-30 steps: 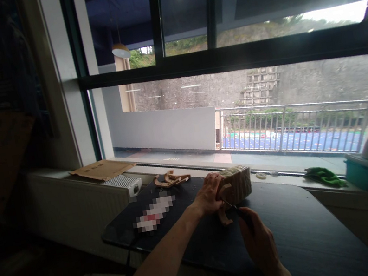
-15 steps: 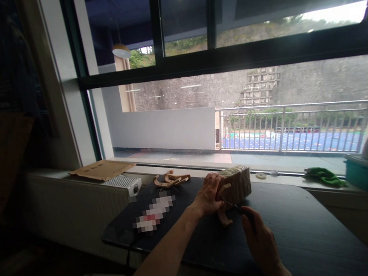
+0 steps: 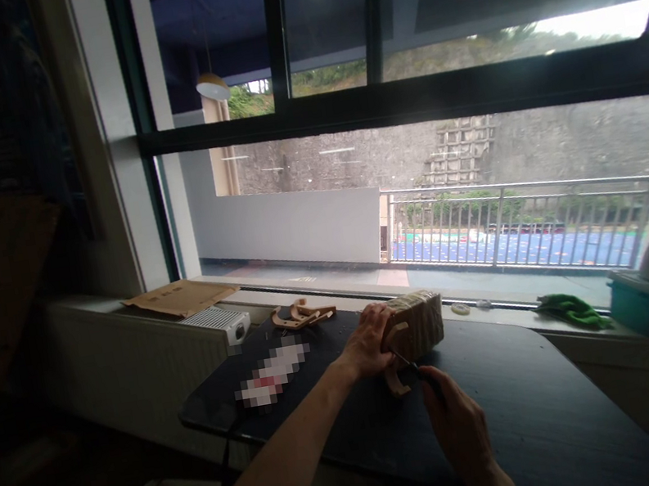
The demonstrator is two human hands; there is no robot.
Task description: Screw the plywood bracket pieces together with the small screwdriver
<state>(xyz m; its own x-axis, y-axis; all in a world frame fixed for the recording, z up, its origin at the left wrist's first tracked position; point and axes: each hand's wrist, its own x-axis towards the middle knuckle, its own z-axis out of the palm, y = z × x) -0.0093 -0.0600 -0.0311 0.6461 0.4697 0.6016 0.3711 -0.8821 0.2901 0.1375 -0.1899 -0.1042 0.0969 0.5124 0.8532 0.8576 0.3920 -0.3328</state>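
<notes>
My left hand (image 3: 371, 341) is wrapped round a curved light-wood piece (image 3: 396, 382), pressing it against the near end of a block-shaped package (image 3: 422, 322) in clear wrap. Part of the wood is hidden behind my fingers. In my right hand (image 3: 459, 419) is a black-handled tool (image 3: 431, 383) with a thin metal shaft. The shaft points up and left, its tip at the curved wood beside my left fingers. Whether the tip touches the wood or is in it, I cannot tell.
More curved wooden pieces (image 3: 302, 313) lie at the back left of the dark table (image 3: 525, 400). A blurred-out item (image 3: 275, 374) is nearer. Along the windowsill are a tape roll (image 3: 460, 309), a green cloth (image 3: 571, 311) and a teal container (image 3: 640, 306). Flat cardboard (image 3: 181, 298) rests at left.
My right hand and the tool have shifted slightly left and up, closer to the wood. My left hand and the wrapped package stay almost where they were.
</notes>
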